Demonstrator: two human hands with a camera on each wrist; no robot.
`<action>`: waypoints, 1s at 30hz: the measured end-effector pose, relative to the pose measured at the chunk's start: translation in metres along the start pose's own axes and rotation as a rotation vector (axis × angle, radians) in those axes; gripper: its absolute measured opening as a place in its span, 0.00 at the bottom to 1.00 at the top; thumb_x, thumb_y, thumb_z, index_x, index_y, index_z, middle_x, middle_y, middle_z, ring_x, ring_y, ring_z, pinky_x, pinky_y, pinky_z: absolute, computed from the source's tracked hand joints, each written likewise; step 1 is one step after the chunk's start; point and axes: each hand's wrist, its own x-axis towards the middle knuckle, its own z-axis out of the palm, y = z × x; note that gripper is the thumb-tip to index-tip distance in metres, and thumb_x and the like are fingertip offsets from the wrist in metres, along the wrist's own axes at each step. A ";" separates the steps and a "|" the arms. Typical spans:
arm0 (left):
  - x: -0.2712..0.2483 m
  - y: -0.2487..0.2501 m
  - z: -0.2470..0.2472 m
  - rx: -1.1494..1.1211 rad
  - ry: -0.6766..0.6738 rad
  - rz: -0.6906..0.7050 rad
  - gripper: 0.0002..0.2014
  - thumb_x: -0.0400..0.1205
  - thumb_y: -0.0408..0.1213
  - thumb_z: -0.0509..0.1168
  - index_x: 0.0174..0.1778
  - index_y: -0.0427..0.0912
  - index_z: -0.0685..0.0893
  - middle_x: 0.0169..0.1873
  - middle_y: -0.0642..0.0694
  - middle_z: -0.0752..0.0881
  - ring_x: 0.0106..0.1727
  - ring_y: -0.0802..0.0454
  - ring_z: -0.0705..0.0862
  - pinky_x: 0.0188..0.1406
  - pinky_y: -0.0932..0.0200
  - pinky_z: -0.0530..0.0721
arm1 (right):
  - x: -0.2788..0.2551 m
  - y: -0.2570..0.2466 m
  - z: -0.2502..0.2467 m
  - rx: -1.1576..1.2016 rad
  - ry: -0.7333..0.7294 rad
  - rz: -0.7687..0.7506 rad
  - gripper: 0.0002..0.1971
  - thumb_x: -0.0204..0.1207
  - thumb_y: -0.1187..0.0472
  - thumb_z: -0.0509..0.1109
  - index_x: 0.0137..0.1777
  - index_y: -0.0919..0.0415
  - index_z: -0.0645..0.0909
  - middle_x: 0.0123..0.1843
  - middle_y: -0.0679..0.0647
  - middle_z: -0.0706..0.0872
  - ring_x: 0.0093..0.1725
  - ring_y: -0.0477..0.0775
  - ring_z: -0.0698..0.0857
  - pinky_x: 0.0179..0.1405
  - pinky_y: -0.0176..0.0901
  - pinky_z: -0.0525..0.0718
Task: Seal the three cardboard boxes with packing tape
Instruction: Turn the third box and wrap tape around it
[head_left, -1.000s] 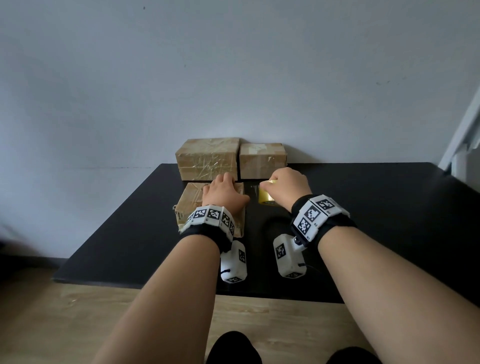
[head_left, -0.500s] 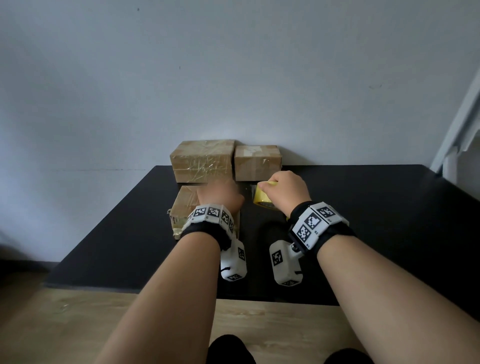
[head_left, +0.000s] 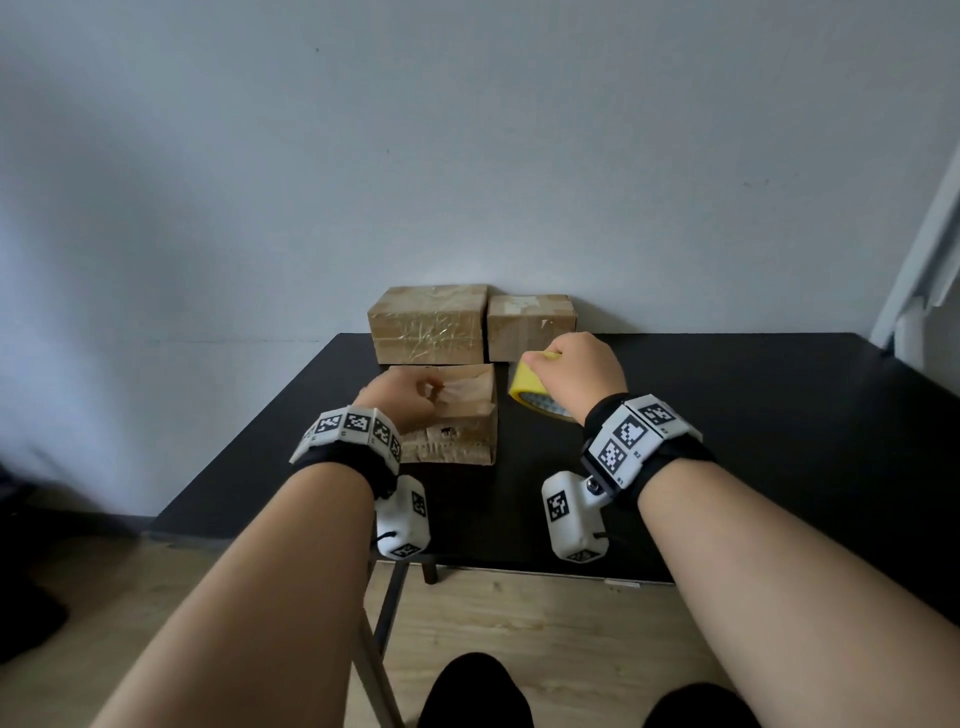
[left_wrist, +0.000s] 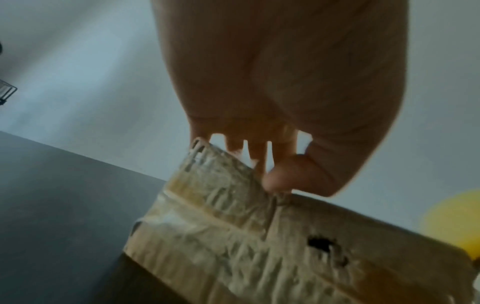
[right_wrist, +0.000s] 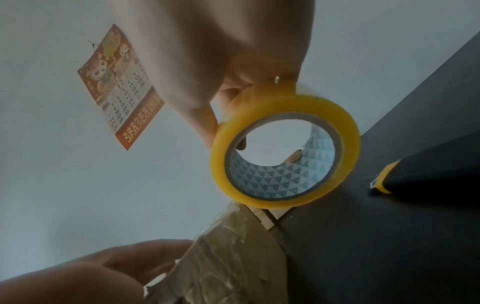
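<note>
Since a second ago left hand (head_left: 402, 402) slid off the top of the near box (head_left: 457, 415) to its left part, now pinching a loose flap or tape end there between thumb and fingers; right hand (head_left: 576, 366) lifted the yellow tape roll (head_left: 535, 397) a bit, roll tilted, just right of near box. Right hand clamped on the roll, thumb on the outer rim, fingertips through the core, wrist view confirms. Roll held up off the black table (head_left: 779, 415), likely so the free end can be found and pulled across toward near box. Left pinch likely steadies the flap so tape can land on it; exact thing pinched, flap or old tape, cannot tell, blurred. Near box has crinkled old tape and a small hole in its front face. Two other boxes behind near box against the wall: larger box (head_left: 428, 325) behind it, smaller box (head_left: 530, 325) behind and to the right, both carrying tape already. Yellow-edged object (right_wrist: 384, 176) on the table beyond the roll in right wrist view, unclear what. Wall calendar (right_wrist: 119, 86) above. Judgement: sealing of near box at an early stage, no fresh strip visible yet
</note>
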 end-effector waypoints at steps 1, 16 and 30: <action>-0.002 -0.002 -0.002 -0.005 -0.043 0.012 0.24 0.74 0.33 0.66 0.67 0.56 0.82 0.64 0.50 0.83 0.62 0.48 0.82 0.63 0.53 0.81 | -0.001 -0.001 0.001 -0.001 0.001 0.000 0.22 0.81 0.49 0.67 0.28 0.57 0.71 0.38 0.54 0.82 0.44 0.61 0.83 0.51 0.56 0.81; 0.009 0.040 0.044 0.531 0.091 0.094 0.24 0.86 0.54 0.52 0.79 0.56 0.67 0.77 0.52 0.69 0.78 0.44 0.60 0.73 0.42 0.66 | 0.002 0.013 -0.003 -0.029 0.087 0.071 0.20 0.81 0.49 0.65 0.29 0.58 0.71 0.32 0.53 0.78 0.42 0.63 0.82 0.46 0.52 0.79; 0.030 0.055 0.050 0.458 -0.153 0.103 0.30 0.88 0.50 0.51 0.85 0.55 0.47 0.85 0.54 0.47 0.85 0.48 0.46 0.79 0.28 0.43 | 0.002 0.019 -0.005 0.080 0.118 0.137 0.23 0.82 0.54 0.64 0.26 0.58 0.64 0.26 0.52 0.68 0.32 0.56 0.71 0.28 0.46 0.61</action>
